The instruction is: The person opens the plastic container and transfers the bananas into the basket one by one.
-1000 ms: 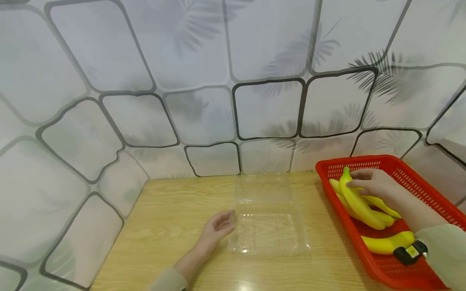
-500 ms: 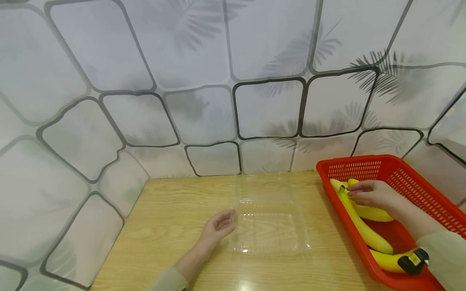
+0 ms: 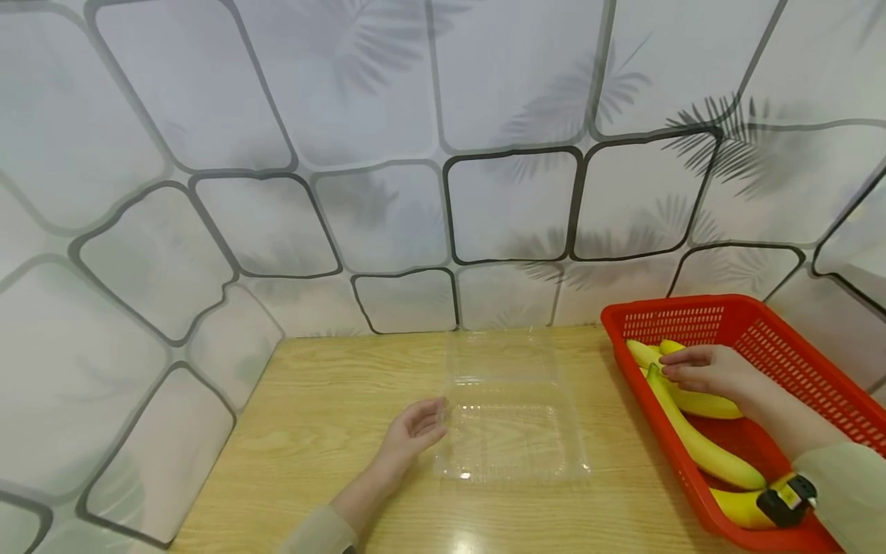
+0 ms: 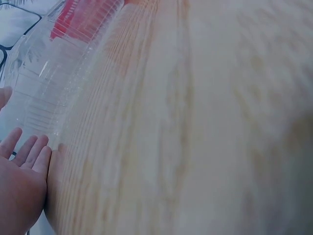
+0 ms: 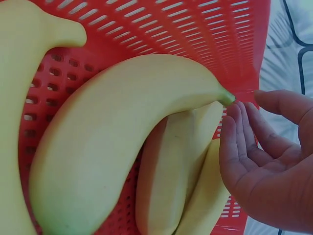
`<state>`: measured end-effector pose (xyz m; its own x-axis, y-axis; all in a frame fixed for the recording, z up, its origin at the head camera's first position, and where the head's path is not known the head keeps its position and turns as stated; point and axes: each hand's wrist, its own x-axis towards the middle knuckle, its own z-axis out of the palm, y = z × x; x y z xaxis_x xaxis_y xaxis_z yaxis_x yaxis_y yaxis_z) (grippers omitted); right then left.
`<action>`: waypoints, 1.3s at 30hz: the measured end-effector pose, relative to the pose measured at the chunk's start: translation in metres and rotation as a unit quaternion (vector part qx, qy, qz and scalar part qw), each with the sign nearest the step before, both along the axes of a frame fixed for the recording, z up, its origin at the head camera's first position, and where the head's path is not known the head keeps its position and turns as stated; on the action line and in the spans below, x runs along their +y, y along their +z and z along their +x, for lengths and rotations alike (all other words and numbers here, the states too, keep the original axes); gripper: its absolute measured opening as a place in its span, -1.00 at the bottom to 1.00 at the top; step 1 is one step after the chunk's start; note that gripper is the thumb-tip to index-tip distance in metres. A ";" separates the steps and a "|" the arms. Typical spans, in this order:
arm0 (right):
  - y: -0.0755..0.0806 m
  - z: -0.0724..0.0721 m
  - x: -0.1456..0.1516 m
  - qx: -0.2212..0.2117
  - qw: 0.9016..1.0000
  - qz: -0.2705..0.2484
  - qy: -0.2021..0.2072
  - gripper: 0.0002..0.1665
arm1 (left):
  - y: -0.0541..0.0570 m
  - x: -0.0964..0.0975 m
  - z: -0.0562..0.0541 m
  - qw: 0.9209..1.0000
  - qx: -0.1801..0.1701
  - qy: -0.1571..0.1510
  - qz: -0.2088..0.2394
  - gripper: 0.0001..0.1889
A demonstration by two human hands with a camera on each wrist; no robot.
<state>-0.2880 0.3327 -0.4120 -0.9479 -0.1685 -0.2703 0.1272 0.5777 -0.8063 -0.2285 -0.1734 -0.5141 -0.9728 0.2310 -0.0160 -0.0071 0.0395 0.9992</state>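
Note:
My left hand (image 3: 414, 432) rests on the table at the left side of a clear plastic clamshell box (image 3: 511, 442), its fingers relaxed and holding nothing. The box lies with its lid folded back toward the wall; in the left wrist view the fingers lie just beside its clear wall (image 4: 44, 73). Over a red basket (image 3: 654, 431), my right hand (image 3: 713, 371) hovers with loosely bent fingers. A yellow banana (image 3: 702, 446) lies along the basket's left side; in the right wrist view its green stem points at the fingertips. More bananas (image 3: 713, 405) lie beneath the hand.
Another banana (image 3: 741, 508) lies at the basket's near end, partly hidden by the wrist device (image 3: 787, 498). Patterned walls (image 3: 512, 208) border the wooden table (image 3: 311, 408) at the back and left.
The banana that stood upright by my right fingers has dropped and now lies along the basket's left side. The right hand has lowered slightly. My left hand has stayed in place.

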 end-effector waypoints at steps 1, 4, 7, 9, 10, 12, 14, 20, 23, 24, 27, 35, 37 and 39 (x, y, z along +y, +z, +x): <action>0.001 0.000 0.000 0.002 1.000 0.004 0.001 -0.41 | 0.000 0.000 0.000 1.000 0.001 0.001 0.000 -0.40; 0.004 0.001 -0.002 0.009 1.000 0.022 0.003 -0.38 | -0.001 0.000 0.000 1.000 0.000 0.007 0.004 -0.41; 0.007 0.002 -0.003 0.013 0.999 0.040 0.004 -0.35 | -0.001 0.001 0.000 1.000 0.002 0.014 0.004 -0.43; 0.009 0.001 -0.004 0.016 0.999 0.047 0.006 -0.34 | -0.001 0.000 0.000 1.000 0.003 0.016 0.003 -0.43; 0.010 0.001 -0.004 0.018 0.999 0.050 0.006 -0.34 | -0.001 0.000 0.001 1.000 0.003 0.015 0.002 -0.43; 0.012 0.002 -0.005 0.020 0.998 0.050 0.007 -0.34 | -0.001 -0.001 0.001 1.000 0.002 0.013 0.001 -0.43; 0.014 0.003 -0.007 0.023 0.998 0.049 0.010 -0.34 | 0.000 -0.002 0.001 1.000 0.004 0.008 -0.003 -0.43; 0.023 0.008 -0.017 0.034 0.998 0.045 0.022 -0.36 | 0.001 -0.004 0.000 1.000 0.002 0.005 -0.009 -0.44; 0.027 0.010 -0.023 0.041 0.997 0.052 0.025 -0.36 | 0.003 -0.005 -0.001 1.000 -0.005 0.003 -0.010 -0.44; 0.028 0.011 -0.024 0.044 0.997 0.054 0.026 -0.36 | 0.004 -0.005 -0.001 1.000 -0.004 0.000 -0.009 -0.44; 0.031 0.012 -0.028 0.048 0.997 0.055 0.032 -0.38 | 0.006 -0.008 0.000 1.000 -0.005 -0.002 -0.011 -0.44; 0.037 0.017 -0.037 0.054 0.997 0.042 0.046 -0.43 | 0.005 -0.012 -0.001 1.000 0.003 -0.007 -0.018 -0.45; 0.038 0.019 -0.039 0.056 0.997 0.042 0.045 -0.44 | 0.004 -0.013 -0.001 1.000 0.004 -0.009 -0.014 -0.44; 0.039 0.021 -0.040 0.060 0.996 0.039 0.052 -0.46 | 0.005 -0.015 0.000 1.000 0.005 -0.007 -0.012 -0.45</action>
<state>-0.2671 0.2924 -0.3732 -0.9529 -0.2497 -0.1720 -0.0309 0.6442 -0.7642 -0.2286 -0.1883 -0.5092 -0.9698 0.2437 -0.0125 0.0029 0.0626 0.9980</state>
